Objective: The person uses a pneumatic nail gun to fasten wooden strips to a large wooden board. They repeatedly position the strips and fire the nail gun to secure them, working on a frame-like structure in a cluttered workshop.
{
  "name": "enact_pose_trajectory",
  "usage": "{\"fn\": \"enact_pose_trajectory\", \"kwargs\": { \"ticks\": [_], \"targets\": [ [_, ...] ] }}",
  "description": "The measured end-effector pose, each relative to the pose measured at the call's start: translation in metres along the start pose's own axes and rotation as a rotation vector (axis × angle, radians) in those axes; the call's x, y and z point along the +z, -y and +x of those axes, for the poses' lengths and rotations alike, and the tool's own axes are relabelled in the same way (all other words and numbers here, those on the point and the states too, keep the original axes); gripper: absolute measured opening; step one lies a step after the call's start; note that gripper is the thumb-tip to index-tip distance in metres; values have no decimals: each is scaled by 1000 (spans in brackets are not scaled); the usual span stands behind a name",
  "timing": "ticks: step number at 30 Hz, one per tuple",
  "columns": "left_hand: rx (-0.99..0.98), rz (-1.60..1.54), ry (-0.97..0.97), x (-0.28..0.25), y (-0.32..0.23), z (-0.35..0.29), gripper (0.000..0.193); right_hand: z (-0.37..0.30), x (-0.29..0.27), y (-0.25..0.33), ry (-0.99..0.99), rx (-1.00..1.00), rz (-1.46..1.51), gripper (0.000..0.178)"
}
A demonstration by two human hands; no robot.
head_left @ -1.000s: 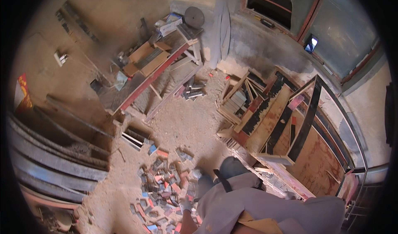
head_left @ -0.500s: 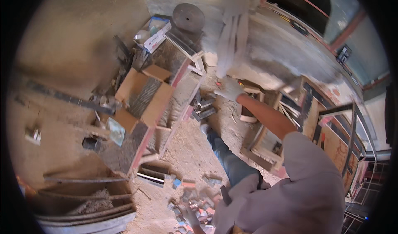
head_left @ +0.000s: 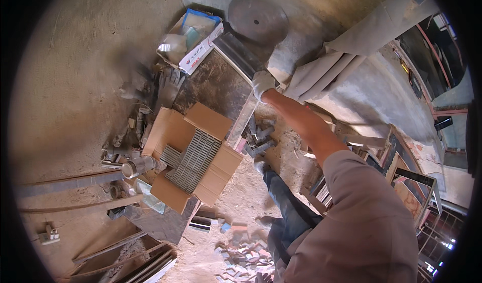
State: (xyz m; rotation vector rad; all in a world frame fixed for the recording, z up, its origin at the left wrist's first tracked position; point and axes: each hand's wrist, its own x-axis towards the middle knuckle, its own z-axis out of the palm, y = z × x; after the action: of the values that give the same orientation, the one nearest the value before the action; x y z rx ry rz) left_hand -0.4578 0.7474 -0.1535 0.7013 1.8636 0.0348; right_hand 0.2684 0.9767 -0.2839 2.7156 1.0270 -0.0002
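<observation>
- White-gloved right hand (head_left: 263,86): at the near end of the long, flat black board with a pale edge (head_left: 235,51). Fingers look curled; can't tell if it's a firm grip.
- Board location: lying on the dark, dusty worktop (head_left: 208,87), just beside the round, dark metal disc with a centre hole (head_left: 257,24).
- Left hand (head_left: 263,278): seems to be at the lower edge, mostly cut off; can't tell its state.
- Done, my read: right hand is at the board; no more than that shows.
- Left: board not lifted clear.
- Open brown cardboard carton (head_left: 219,180) on the worktop holds rows of ribbed grey strips (head_left: 197,157); neither hand in it.
- Small grey and reddish blocks (head_left: 246,258) lie loose on the floor, unsorted by the look of it.
</observation>
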Motion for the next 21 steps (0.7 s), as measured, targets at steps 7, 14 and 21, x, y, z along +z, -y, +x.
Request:
{"fn": "enact_pose_trajectory", "kwargs": {
  "ticks": [7,14,21],
  "targets": [
    [218,-8,-10,-26,-11,-10,37,-2,-52,-29,366,136,954,17],
    [1592,194,-664,-19,-261,-115,53,-222,-162,-64,489,-329,1866,29],
    [1938,-136,-52,-3,-236,-237,49,-630,-120,-130,567,271,966,38]
  ]
}}
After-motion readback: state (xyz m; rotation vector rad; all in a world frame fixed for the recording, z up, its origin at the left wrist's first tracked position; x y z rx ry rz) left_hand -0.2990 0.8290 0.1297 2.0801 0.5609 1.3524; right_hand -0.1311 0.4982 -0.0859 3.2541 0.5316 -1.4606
